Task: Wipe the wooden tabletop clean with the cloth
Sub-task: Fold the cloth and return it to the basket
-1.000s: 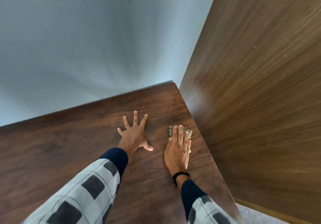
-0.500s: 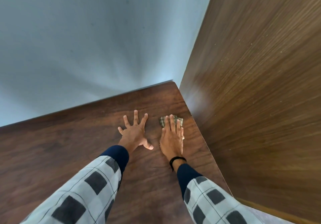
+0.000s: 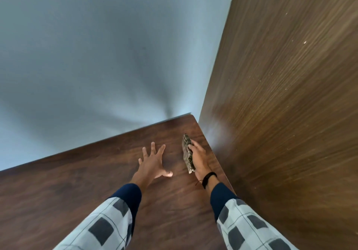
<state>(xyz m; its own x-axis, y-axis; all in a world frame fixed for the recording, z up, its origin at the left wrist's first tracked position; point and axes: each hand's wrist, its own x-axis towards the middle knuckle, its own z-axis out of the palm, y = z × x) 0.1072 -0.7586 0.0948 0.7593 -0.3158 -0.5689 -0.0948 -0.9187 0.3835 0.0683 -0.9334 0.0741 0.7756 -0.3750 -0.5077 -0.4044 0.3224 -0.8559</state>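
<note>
The dark wooden tabletop [image 3: 81, 189] fills the lower part of the view, its far right corner meeting the wall. My left hand [image 3: 153, 162] lies flat on the wood with fingers spread. To its right, my right hand [image 3: 199, 158] is turned on its edge and grips a folded grey-green patterned cloth [image 3: 187, 155], which stands nearly upright against the palm near the table's right edge. A black band circles my right wrist.
A pale blue wall [image 3: 96, 56] rises behind the table. A tall brown wood-grain panel [image 3: 290, 104] stands close along the table's right edge, beside my right hand.
My right hand went from pressing the cloth flat on the table to turning on its side and gripping the cloth upright. My left hand stayed in place.
</note>
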